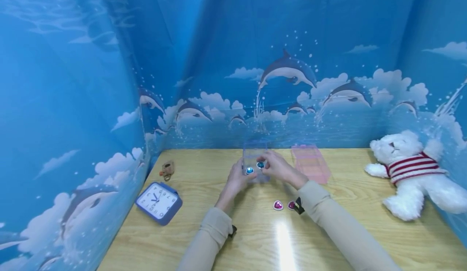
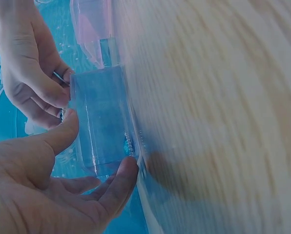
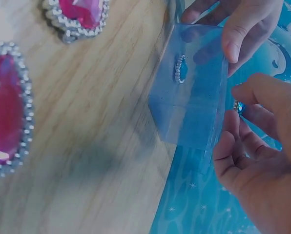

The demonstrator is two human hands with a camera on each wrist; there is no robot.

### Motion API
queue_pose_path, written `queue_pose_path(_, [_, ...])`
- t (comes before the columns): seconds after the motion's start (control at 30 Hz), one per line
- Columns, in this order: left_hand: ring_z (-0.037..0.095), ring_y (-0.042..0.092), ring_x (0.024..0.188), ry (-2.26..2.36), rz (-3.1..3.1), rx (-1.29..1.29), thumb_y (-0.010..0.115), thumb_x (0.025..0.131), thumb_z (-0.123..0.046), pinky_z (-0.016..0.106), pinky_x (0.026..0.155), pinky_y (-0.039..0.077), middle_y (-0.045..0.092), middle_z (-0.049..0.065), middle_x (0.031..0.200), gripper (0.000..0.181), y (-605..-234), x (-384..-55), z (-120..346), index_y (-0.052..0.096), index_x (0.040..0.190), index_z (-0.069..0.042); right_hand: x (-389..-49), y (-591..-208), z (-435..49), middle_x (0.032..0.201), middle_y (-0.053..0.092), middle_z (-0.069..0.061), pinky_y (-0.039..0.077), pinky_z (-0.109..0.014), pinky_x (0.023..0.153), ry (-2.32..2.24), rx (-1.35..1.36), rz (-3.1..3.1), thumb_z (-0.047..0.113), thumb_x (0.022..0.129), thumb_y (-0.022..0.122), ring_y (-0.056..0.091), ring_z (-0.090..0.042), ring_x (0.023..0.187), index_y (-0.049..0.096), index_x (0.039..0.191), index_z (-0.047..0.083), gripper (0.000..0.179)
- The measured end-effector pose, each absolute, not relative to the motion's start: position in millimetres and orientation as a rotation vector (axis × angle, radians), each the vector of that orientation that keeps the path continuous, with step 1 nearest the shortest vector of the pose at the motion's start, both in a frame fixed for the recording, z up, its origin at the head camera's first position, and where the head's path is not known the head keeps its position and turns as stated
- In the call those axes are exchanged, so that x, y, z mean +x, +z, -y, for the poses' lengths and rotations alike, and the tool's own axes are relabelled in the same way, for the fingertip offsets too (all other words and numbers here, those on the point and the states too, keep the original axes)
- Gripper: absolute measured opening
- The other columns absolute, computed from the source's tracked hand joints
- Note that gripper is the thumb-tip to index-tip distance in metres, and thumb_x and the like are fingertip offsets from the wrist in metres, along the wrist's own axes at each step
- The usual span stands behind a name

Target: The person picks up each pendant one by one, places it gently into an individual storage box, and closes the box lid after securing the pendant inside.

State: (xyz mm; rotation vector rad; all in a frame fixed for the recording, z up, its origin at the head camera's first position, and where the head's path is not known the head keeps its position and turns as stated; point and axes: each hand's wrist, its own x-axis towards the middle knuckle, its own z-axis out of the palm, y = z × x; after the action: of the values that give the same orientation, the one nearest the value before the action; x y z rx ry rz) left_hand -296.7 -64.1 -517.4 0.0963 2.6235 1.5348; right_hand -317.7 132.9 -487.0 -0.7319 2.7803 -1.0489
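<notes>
My left hand (image 1: pixel 238 178) steadies a see-through blue plastic box (image 2: pixel 101 117), its thumb at the top rim and its fingers along the near end. Inside the box, low against a wall, sits a blue jewel (image 3: pixel 182 70) with a beaded silver edge. My right hand (image 1: pixel 280 166) pinches a second blue jewel (image 3: pixel 239 106) between thumb and fingertips, close over the box's open top. Two pink heart-shaped jewels, one (image 1: pixel 278 205) and another (image 1: pixel 291 205), lie on the table nearer me; the second is partly covered by a black strap at my right wrist.
A see-through pink box (image 1: pixel 310 165) lies open right of the blue one. At the left are a blue-framed clock (image 1: pixel 159 203) and a small brown trinket (image 1: pixel 168 170). A white teddy bear (image 1: pixel 416 173) in a striped top lies at the right. A dolphin-print curtain (image 1: pixel 219 80) encloses the wooden table.
</notes>
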Motion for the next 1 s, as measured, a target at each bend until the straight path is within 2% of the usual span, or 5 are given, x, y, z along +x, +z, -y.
queue_pose_path(0.33, [0.043,0.057,0.137,1.502,-2.639,0.108,0.081,0.093,-0.021,0.059,0.118,0.047,0.057,0.026,0.15,0.083,-516,-299,65,0.038,0.161,-0.002,-323,-487,-126,0.124,0.066,-0.019,0.062,-0.03,0.077,-0.887,-0.872,-2.835,-0.001,0.085,0.074,0.068,-0.023,0.091,0.071,0.121,-0.001,0.035])
queue_pose_path(0.5, [0.044,0.056,0.138,1.501,-2.616,0.093,0.082,0.093,-0.028,0.06,0.119,0.046,0.053,0.026,0.152,0.088,-518,-297,67,0.034,0.163,-0.005,-323,-488,-125,0.127,0.067,-0.016,0.063,-0.041,0.092,-0.783,-0.881,-2.885,0.006,0.087,0.079,0.068,-0.03,0.108,0.072,0.121,0.003,0.035])
queue_pose_path(0.6, [0.043,0.06,0.131,1.527,-2.616,0.15,0.084,0.09,-0.025,0.06,0.115,0.049,0.057,0.027,0.146,0.09,-520,-297,69,0.035,0.162,-0.002,-323,-488,-124,0.13,0.068,-0.015,0.061,-0.047,0.1,-0.744,-0.859,-2.902,0.01,0.088,0.08,0.067,-0.03,0.116,0.072,0.122,0.006,0.035])
queue_pose_path(0.77, [0.04,0.066,0.122,1.564,-2.623,0.245,0.086,0.086,-0.019,0.058,0.11,0.053,0.065,0.026,0.137,0.088,-524,-300,71,0.04,0.158,0.002,-324,-487,-125,0.129,0.07,-0.014,0.059,-0.05,0.103,-0.724,-0.846,-2.902,0.011,0.088,0.081,0.068,-0.032,0.117,0.073,0.122,0.006,0.035])
queue_pose_path(1.0, [0.041,0.063,0.128,1.598,-2.605,0.271,0.085,0.087,-0.017,0.058,0.114,0.05,0.063,0.025,0.142,0.086,-524,-300,71,0.04,0.158,0.0,-331,-487,-127,0.122,0.074,-0.012,0.059,-0.05,0.102,-0.754,-0.808,-2.847,0.011,0.088,0.08,0.068,-0.031,0.116,0.073,0.124,0.006,0.037])
